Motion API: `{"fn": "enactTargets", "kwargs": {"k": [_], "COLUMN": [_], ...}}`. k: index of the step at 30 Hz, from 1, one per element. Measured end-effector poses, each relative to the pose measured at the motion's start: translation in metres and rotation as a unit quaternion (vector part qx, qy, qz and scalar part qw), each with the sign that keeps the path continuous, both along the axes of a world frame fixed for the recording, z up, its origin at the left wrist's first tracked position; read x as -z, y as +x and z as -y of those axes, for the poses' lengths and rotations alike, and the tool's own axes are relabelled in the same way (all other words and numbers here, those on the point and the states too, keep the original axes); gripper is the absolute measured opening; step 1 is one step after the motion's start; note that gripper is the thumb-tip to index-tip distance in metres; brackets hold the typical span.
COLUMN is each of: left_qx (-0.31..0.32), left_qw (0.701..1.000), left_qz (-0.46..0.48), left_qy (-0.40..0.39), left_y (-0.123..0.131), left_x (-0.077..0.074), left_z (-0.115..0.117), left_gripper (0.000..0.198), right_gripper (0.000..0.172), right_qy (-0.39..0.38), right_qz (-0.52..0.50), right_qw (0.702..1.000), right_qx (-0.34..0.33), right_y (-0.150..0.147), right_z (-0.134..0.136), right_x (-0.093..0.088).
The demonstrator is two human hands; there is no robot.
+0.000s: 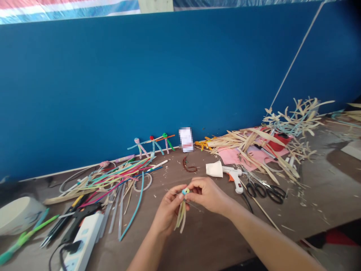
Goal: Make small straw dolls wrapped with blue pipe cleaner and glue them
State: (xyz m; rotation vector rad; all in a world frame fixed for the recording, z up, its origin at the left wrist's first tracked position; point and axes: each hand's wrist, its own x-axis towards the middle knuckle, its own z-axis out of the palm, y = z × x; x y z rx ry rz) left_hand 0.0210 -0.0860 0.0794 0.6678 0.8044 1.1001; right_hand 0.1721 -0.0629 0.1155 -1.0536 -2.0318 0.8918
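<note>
Left bare hand (169, 209): palm turned inward, thumb and fingertips pressed closely together on a small blue-and-yellow round bead (185, 191). Right bare hand (207, 195): back of the hand upward, fingers curled, thumb and forefinger pinching the same bead from the opposite side, nearly closed and touching the left hand. Both forearms angled in from the bottom edge, hands held close together over a brown wooden tabletop (293, 210). Pale dried leaf strips (181, 218): hanging in a narrow bunch beneath the bead.

Nearby, to the right: white-and-orange hot glue gun (233, 178), just beside a white paper cup (214, 169) lying on its side; black-handled steel scissors (265, 193); heap of dried leaf strips (248, 145) on pink paper (235, 156).

To the left: bundle of multicoloured flexible strips (113, 180); white power strip (81, 241).

Along the back: three small pipe-cleaner figures (153, 145) against a dark blue wall panel (141, 82).
</note>
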Motion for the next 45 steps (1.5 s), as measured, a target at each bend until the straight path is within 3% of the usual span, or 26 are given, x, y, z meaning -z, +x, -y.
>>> {"fn": "enactTargets", "kwargs": {"k": [8, 15, 26, 29, 36, 41, 45], "left_qx": [-0.08, -0.082, -0.074, -0.064, -0.112, -0.131, -0.159], "left_qw": [0.995, 0.996, 0.996, 0.994, 0.985, 0.961, 0.906], "left_qz": [0.046, 0.028, -0.027, -0.042, -0.097, -0.196, -0.305], "left_qy": [-0.032, -0.006, 0.049, 0.074, 0.093, 0.141, 0.245], "left_y": [0.004, 0.002, 0.005, 0.005, 0.007, 0.007, 0.006], "left_x": [0.009, 0.012, 0.01, 0.009, 0.016, 0.022, 0.026], "left_z": [-0.002, -0.002, 0.001, 0.003, 0.002, 0.003, 0.006], "left_gripper": [0.027, 0.025, 0.026, 0.028, 0.028, 0.028, 0.028], "right_gripper": [0.019, 0.015, 0.008, 0.008, 0.013, 0.004, 0.001], "right_qy": [-0.028, -0.041, 0.016, 0.007, -0.038, 0.025, 0.08], "right_qz": [0.037, -0.005, -0.007, -0.014, -0.058, -0.048, -0.007], "right_qw": [0.999, 0.999, 0.999, 0.999, 0.993, 0.992, 0.987], "right_qx": [-0.005, 0.027, 0.048, 0.044, 0.098, 0.117, 0.142], "right_y": [-0.001, -0.002, -0.004, -0.001, 0.001, -0.004, -0.011], "right_z": [-0.001, 0.002, 0.009, 0.01, 0.015, 0.026, 0.03], "right_x": [0.008, 0.013, 0.011, 0.013, 0.023, 0.022, 0.026]}}
